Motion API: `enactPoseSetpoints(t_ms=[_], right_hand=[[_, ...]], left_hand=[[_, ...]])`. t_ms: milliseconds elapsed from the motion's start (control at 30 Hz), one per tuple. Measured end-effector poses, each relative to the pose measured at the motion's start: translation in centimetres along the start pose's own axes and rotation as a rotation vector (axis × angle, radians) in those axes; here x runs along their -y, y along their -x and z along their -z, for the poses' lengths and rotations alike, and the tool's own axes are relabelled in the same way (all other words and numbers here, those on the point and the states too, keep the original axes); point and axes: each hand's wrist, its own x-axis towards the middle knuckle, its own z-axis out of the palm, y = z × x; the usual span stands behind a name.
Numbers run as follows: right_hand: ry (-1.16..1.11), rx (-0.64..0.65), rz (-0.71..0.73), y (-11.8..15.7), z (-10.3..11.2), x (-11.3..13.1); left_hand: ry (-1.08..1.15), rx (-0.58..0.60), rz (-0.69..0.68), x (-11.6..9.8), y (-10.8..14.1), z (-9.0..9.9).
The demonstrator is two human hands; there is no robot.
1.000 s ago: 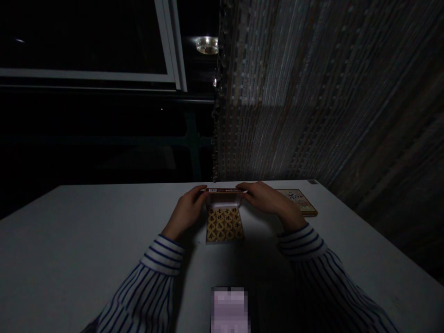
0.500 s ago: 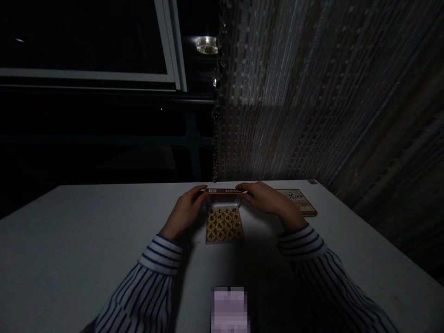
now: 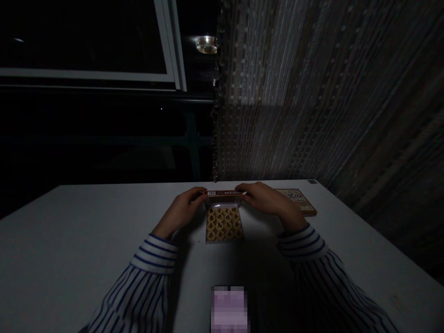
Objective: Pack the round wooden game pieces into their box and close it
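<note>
Box lid [image 3: 224, 194] slightly lower, between left fingers [image 3: 197, 190] and right fingers [image 3: 245, 187], both clamped on its ends

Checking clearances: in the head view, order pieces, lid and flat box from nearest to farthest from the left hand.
1. Lid: held by the left hand.
2. Pieces: to its right, on the lid's near side.
3. Flat box: far right, past the right hand.

A person in striped sleeves [image 3: 138, 282] held the raised lid [image 3: 225, 197] of a box [image 3: 225, 242] at either end, left grip [image 3: 181, 210] and right grip [image 3: 266, 200], above rows of round, character-marked pieces [image 3: 224, 225] on a white counter [image 3: 86, 240].
</note>
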Motion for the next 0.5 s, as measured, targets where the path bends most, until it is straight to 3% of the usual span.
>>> enactPoseSetpoints(t_ms=[500], right_hand=[[0.012,0.041,-0.034,0.28,0.19,0.0]], left_hand=[[0.029,0.087,-0.008,-0.2,0.23,0.39]])
